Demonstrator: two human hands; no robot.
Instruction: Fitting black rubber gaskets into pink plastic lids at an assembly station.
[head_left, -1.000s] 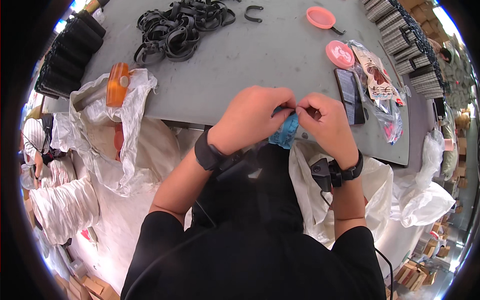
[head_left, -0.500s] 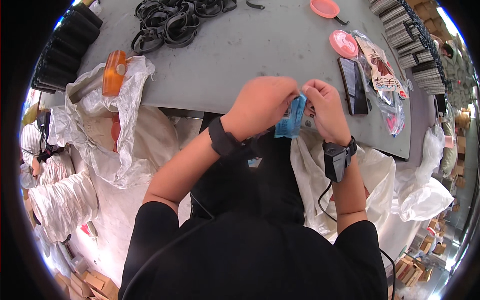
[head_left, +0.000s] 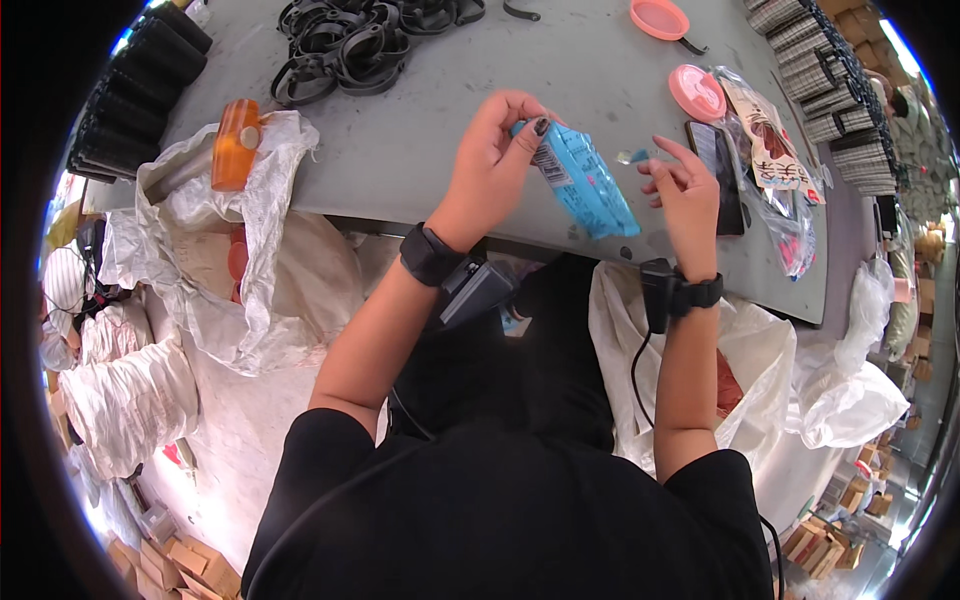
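My left hand [head_left: 497,165] is closed on the upper corner of a small blue snack packet [head_left: 590,190], which hangs tilted over the table's front edge. White print and a barcode patch show on the packet. My right hand [head_left: 684,192] is to the right of it, apart from the packet, with its fingers spread. Just off those fingertips is a small torn scrap of wrapper [head_left: 632,157]; it looks loose, though contact with a finger is hard to rule out. A dark phone [head_left: 728,195] lies behind my right hand.
Black plastic straps [head_left: 365,55] are heaped at the back of the grey table [head_left: 480,90]. Pink lids [head_left: 697,93] and a snack bag [head_left: 768,135] lie right. An orange bottle [head_left: 236,145] leans on a white sack [head_left: 275,190] at left. Stacked black parts [head_left: 140,95] stand far left.
My hands have parted: the left lifted the packet up and forward, while the right moved off to the right and spread its fingers. A torn scrap now shows beside the right fingertips.
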